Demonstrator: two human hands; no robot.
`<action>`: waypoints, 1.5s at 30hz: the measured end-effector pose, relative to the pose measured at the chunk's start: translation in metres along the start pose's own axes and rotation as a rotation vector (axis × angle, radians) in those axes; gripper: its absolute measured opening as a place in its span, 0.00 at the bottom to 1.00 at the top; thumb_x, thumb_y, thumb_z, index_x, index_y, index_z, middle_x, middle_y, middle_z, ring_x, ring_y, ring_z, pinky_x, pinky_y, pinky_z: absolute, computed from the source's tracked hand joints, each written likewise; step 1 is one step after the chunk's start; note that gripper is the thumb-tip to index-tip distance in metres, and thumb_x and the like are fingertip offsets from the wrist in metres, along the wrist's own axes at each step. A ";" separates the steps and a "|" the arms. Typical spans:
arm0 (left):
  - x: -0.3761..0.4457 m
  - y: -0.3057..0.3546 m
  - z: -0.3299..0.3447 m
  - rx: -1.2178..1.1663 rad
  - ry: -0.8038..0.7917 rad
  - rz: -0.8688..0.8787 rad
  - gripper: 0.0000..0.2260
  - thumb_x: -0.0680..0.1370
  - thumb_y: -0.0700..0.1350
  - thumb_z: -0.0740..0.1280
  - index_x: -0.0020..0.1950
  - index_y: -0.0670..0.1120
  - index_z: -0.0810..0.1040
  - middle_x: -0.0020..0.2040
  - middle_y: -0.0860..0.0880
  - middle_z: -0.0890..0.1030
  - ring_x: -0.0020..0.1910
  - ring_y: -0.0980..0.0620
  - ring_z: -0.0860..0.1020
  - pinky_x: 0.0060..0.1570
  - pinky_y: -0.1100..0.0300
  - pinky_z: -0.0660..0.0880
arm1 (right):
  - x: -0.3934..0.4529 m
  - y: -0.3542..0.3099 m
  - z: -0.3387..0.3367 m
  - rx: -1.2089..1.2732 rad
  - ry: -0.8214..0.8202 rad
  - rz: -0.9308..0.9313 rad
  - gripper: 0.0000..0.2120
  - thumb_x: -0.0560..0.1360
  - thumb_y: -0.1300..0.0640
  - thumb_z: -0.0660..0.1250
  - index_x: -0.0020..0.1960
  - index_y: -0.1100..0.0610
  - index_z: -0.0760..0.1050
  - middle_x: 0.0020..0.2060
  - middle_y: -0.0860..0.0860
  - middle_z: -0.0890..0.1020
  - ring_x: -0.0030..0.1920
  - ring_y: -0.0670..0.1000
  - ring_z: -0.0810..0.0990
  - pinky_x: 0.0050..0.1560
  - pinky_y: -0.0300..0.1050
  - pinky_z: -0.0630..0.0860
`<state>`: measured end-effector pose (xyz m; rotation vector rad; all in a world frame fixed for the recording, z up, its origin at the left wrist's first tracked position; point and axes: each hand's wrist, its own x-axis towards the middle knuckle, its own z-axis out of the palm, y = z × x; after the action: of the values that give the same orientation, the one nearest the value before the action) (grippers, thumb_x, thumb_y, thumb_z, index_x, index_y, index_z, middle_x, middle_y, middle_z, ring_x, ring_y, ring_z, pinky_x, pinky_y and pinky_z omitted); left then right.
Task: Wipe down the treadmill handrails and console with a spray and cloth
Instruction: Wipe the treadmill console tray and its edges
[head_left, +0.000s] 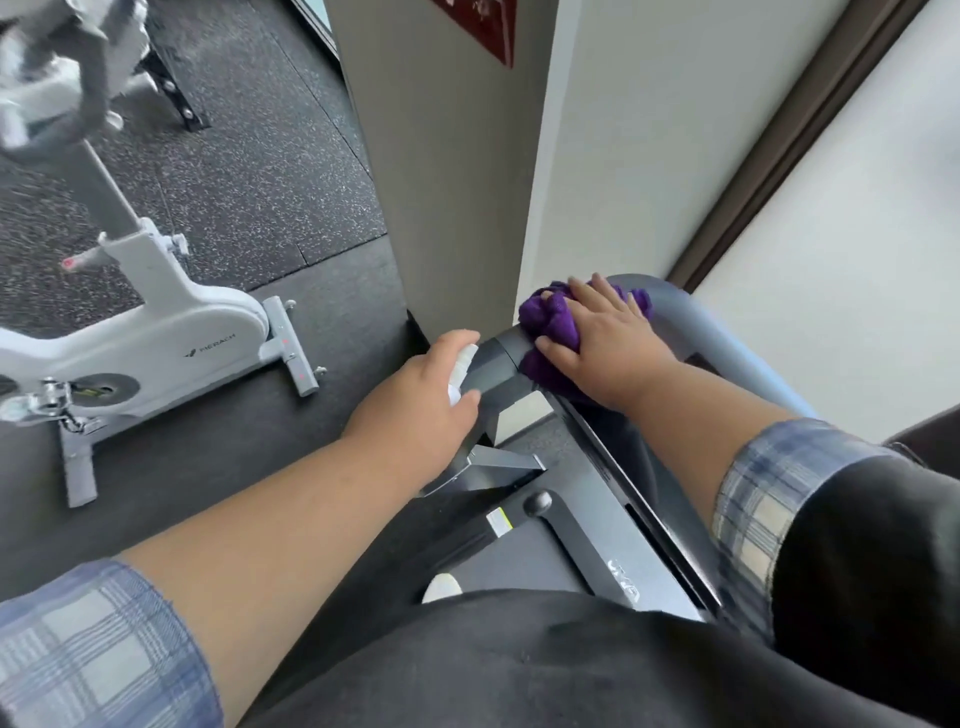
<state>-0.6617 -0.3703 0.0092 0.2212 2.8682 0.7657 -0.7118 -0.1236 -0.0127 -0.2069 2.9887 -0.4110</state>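
Head view: the right hand (605, 345), fingers spread flat, presses a purple cloth (550, 332) onto the treadmill handrail (696, 317) at its corner. The left hand (415, 405) curls round a small white spray bottle (460, 371) just beside the rail. Wiping appears under way; the console (613, 525) looks not yet reached. The white exercise bike (171, 332) reads "MERACH"; the console lettering is illegible.

Purple cloth (553, 332) on the grey handrail (696, 317); white exercise bike (156, 332); blue-plaid sleeves (769, 499); speckled black floor (249, 182).
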 end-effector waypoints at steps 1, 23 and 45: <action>-0.004 -0.003 0.000 -0.020 0.010 -0.011 0.23 0.79 0.55 0.64 0.70 0.68 0.58 0.59 0.53 0.77 0.42 0.52 0.69 0.38 0.58 0.65 | 0.000 0.003 0.002 -0.015 0.017 -0.001 0.35 0.75 0.30 0.51 0.77 0.46 0.63 0.79 0.50 0.61 0.80 0.56 0.51 0.78 0.64 0.48; -0.038 -0.024 0.000 -0.240 0.157 -0.051 0.22 0.77 0.54 0.63 0.69 0.67 0.62 0.64 0.59 0.75 0.52 0.58 0.73 0.48 0.59 0.69 | 0.017 -0.021 0.008 -0.024 0.141 -0.155 0.26 0.74 0.34 0.58 0.59 0.51 0.79 0.59 0.50 0.82 0.63 0.55 0.75 0.70 0.53 0.65; -0.010 0.043 0.027 -0.263 -0.074 0.315 0.24 0.76 0.52 0.66 0.71 0.63 0.64 0.58 0.55 0.78 0.53 0.57 0.76 0.53 0.65 0.71 | 0.002 -0.008 0.015 -0.073 0.027 -0.220 0.34 0.76 0.40 0.67 0.78 0.43 0.61 0.77 0.47 0.65 0.78 0.53 0.59 0.78 0.55 0.54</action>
<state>-0.6426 -0.3222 0.0091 0.6597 2.6579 1.1518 -0.7106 -0.1352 -0.0250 -0.5443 3.0203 -0.3277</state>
